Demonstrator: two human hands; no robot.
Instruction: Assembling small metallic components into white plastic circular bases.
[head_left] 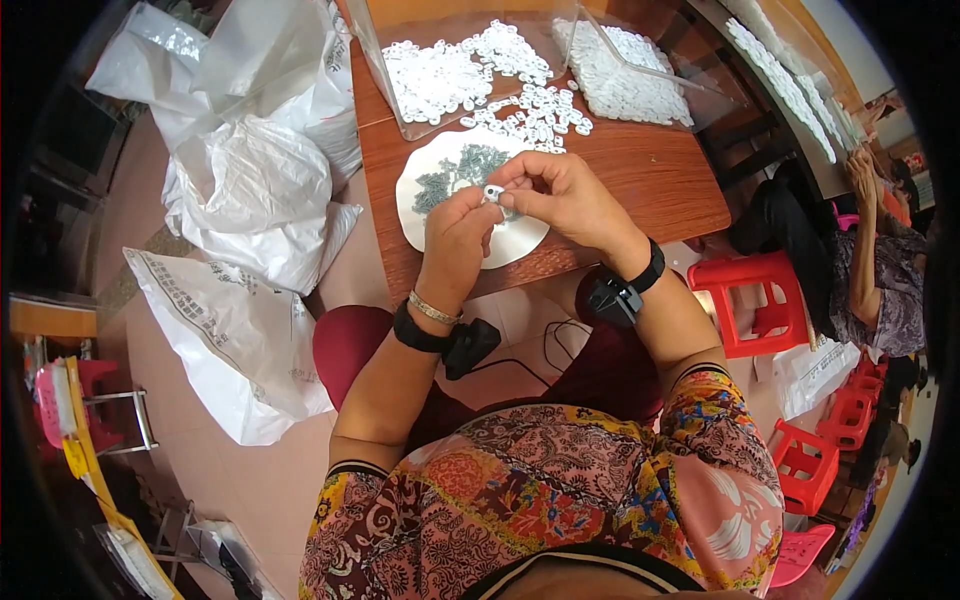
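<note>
Above a round cream plate (420,163), both hands meet at one small white plastic piece (493,192) with a dark spot in its middle. My left hand (455,240) pinches it from the left between thumb and fingers. From the other side, my right hand (578,205) closes its thumb and forefinger on the same piece. Many small grey parts (478,160) lie heaped on the plate under the hands. Beyond it, loose white oval pieces (545,118) spread over the brown wooden table (650,180). The fingers partly cover the held piece.
Clear-walled trays hold a left pile (435,85) and a right pile (630,80) of white pieces. Big white sacks (250,200) crowd the floor at left. A red stool (750,305) stands at right, near another person (880,260) working at a table.
</note>
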